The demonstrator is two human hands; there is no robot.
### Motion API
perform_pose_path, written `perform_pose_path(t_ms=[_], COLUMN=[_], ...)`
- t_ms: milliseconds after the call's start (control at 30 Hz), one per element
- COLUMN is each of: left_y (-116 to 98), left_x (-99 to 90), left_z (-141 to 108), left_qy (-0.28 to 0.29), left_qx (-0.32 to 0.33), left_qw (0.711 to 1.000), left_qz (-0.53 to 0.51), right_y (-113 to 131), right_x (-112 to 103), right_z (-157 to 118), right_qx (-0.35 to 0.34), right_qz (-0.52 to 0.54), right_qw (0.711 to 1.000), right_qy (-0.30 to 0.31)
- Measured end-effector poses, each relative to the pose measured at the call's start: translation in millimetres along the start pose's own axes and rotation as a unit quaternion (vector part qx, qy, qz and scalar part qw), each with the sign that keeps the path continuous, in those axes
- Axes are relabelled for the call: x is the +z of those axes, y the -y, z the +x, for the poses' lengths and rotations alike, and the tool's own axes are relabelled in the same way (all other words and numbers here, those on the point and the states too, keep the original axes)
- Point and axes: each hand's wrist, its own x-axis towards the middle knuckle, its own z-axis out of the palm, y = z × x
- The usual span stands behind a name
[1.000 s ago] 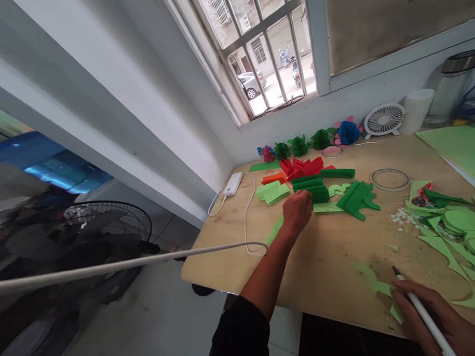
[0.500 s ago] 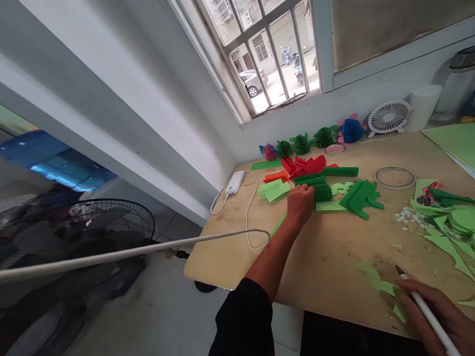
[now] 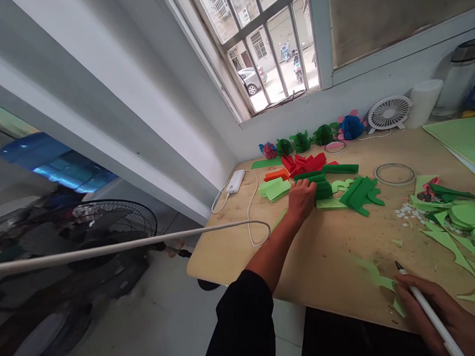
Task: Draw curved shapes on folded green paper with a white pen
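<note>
My left hand reaches across to the back of the table, its fingers curled over the near end of a dark green folded paper. My right hand holds a white pen with a dark tip pointing up and away. Beside and partly under that hand is a light green paper cutout, blurred at its far end. Dark green cut shapes lie right of the left hand, and light green folded paper is to its left.
Red folded paper lies behind the left hand. Tape rings, green scraps and white bits are to the right. A white cable crosses the table's left edge from a white power bank. A small fan stands at the wall.
The view has shifted slightly. My left hand stays at the dark green folded paper, its fingers moved a little over it. The right hand keeps the pen in nearly the same place.
</note>
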Motion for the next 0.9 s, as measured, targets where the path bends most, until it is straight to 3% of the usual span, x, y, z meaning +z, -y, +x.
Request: perform_pose_path(t_ms=[233,500,667,900], left_y=[7.3,10.0,-8.5,-47.2], left_x=[-15.3,-52.6,-64.2,-47.1], left_z=[-8.4,-36.3,-80.0,-135.0], left_qy=[-0.016,-0.036,0.002,0.03], left_qx=[-0.008,-0.101,-0.148,-0.163], left_qw=[1.0,0.992,0.98,0.95], left_qz=[-0.014,-0.059,-0.133,-0.266], right_y=[3.6,-6.9,4.4,29.4], right_x=[-2.7,-0.3,-6.5,-15.3], right_z=[3.3,-4.4,4.3,15.0], right_qx=[0.018,0.035,0.069,0.142], right_qz=[0.009,-0.043,-0.049,-0.043], right_qw=[1.0,0.998,0.996,0.989], right_qy=[0.004,0.013,0.004,0.011])
